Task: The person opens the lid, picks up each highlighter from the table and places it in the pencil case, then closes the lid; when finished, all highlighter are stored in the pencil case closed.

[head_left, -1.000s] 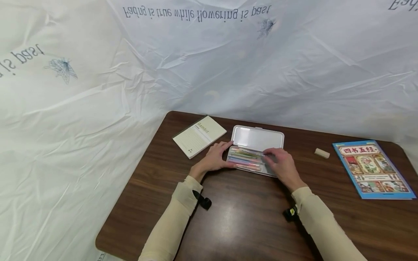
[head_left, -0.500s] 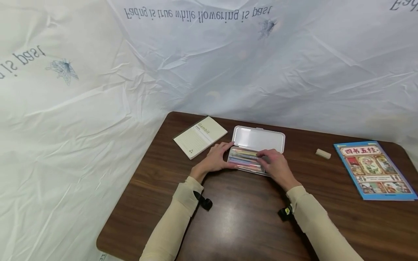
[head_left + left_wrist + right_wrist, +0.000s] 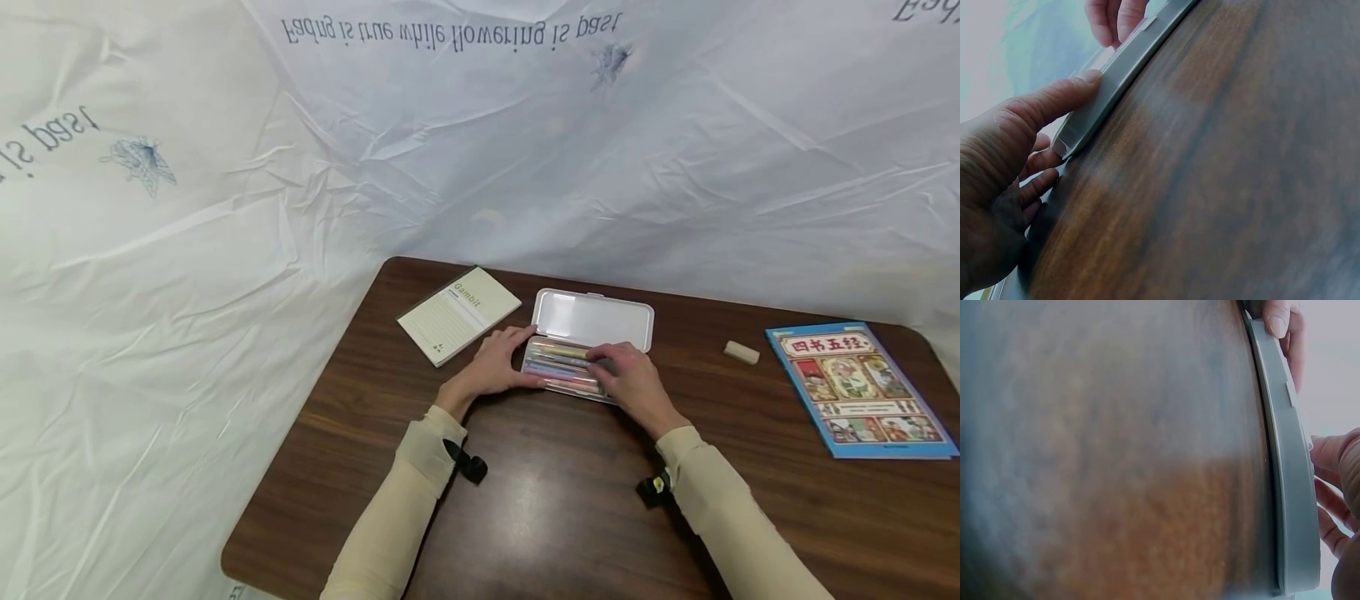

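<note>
A pale pencil case lies on the table with its lid hinged back. Several colored pens lie side by side in its lower half. My left hand steadies the case's left end, thumb on the front rim and fingers round the end. Over the right part of the lower half is my right hand. Its thumb and fingers pinch the right end of a greyish pen among the others. In the right wrist view, the case's side wall hides the pens and the right fingertips.
A cream notebook lies left of the case. To the right are an eraser and a blue-edged book. White cloth hangs behind the brown table.
My right hand has moved left with the pen, from the case's right side toward its middle, and has barely moved in the last half second. My left hand has stayed in place.
</note>
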`<state>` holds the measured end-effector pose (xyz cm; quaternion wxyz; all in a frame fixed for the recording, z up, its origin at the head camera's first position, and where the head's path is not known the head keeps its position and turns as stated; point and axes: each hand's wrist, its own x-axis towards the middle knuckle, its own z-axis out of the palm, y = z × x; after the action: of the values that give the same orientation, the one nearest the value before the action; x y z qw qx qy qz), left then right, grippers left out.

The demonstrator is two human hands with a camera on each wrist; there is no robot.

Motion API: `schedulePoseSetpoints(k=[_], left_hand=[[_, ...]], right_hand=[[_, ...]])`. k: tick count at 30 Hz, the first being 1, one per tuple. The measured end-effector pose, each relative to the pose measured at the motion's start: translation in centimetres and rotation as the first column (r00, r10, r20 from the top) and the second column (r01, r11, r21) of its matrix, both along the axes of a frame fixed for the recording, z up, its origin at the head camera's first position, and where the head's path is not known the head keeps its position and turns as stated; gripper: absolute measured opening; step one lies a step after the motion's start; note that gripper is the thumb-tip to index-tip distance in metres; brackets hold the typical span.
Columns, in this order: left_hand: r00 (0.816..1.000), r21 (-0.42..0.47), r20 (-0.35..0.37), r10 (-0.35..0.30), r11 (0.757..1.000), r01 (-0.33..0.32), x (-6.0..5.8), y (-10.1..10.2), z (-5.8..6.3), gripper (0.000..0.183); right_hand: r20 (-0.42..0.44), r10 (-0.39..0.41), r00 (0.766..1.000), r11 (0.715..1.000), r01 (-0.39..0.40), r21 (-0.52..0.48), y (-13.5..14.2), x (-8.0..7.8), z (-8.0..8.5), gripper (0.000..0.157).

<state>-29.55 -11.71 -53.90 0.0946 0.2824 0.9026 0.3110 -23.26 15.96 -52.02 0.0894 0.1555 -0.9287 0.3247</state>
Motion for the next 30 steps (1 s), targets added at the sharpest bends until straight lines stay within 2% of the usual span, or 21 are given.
schedulePoseSetpoints(k=[8,13,18,22,25,30], left_hand=[[1.000,0.003,0.001,0.003,1.000,-0.003,0.0,-0.2,0.0,0.107],[1.000,0.014,0.006,0.007,1.000,-0.007,0.0,-0.1,0.0,0.109],[1.000,0.032,0.015,0.017,0.999,-0.017,0.0,0.0,0.0,0.114],[0.999,0.085,0.025,0.024,0.996,-0.026,0.0,0.1,-0.1,0.117],[0.999,0.132,0.031,0.037,0.990,-0.041,0.0,0.1,-0.2,0.120],[0.998,0.151,0.040,0.051,0.987,-0.057,0.2,0.1,-0.3,0.123]], right_hand=[[-0.055,-0.021,0.998,0.999,0.019,-0.035,0.2,-0.1,-0.2,0.021],[-0.103,-0.106,0.989,0.992,0.098,-0.083,1.5,-0.7,-0.2,0.034],[-0.101,-0.207,0.973,0.974,0.195,-0.118,3.2,-1.6,-0.1,0.047],[-0.100,-0.263,0.960,0.958,0.247,-0.147,4.2,-2.4,0.2,0.062],[-0.069,-0.287,0.956,0.951,0.275,-0.142,4.7,-3.2,0.4,0.075],[0.058,-0.295,0.954,0.949,0.300,-0.101,4.8,-3.6,0.4,0.094]])
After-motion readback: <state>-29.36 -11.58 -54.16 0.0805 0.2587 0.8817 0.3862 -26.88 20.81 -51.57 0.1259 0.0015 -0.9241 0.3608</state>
